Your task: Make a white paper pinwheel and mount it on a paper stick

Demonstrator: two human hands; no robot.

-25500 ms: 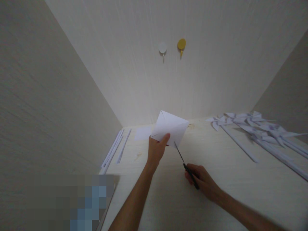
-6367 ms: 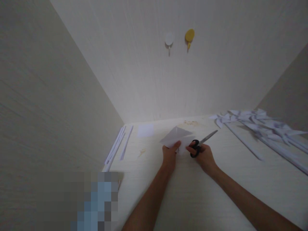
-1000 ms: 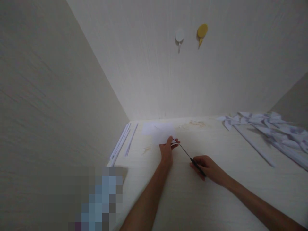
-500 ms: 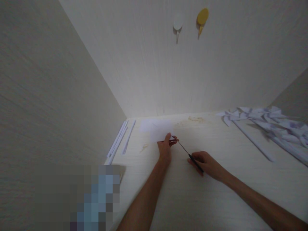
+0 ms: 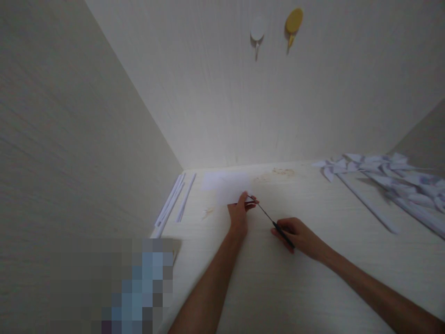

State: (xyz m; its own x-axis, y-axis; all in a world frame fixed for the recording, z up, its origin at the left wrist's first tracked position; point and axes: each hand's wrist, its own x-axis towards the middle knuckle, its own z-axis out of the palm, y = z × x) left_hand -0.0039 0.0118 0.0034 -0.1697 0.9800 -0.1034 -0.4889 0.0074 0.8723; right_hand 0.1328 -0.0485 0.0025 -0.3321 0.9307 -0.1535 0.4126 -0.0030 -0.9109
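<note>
In my right hand [image 5: 294, 236] is a slim tool [image 5: 284, 235] with a dark handle and a long thin shaft, gripped by the closed fingers. The shaft slants up and left to the fingers of my left hand [image 5: 239, 215]. That hand is pinched closed around the tip's end; whatever else lies between thumb and fingers is too small and dim to name. White paper sheets [image 5: 225, 181] lie flat just beyond the left hand, whose thumb overlaps their near right corner.
Rolled white paper sticks [image 5: 170, 202] lie at the table's left edge. To the right are folded paper pinwheels [image 5: 389, 167] on paper sticks [image 5: 368, 204]. Light scraps [image 5: 283, 171] sit near the wall, with more scraps [image 5: 207, 212] left of my hand. A yellow hook [image 5: 294, 21] and white hook [image 5: 257, 31] are on the wall.
Both hands and the tool stay almost in the same place. The view has shifted very slightly.
</note>
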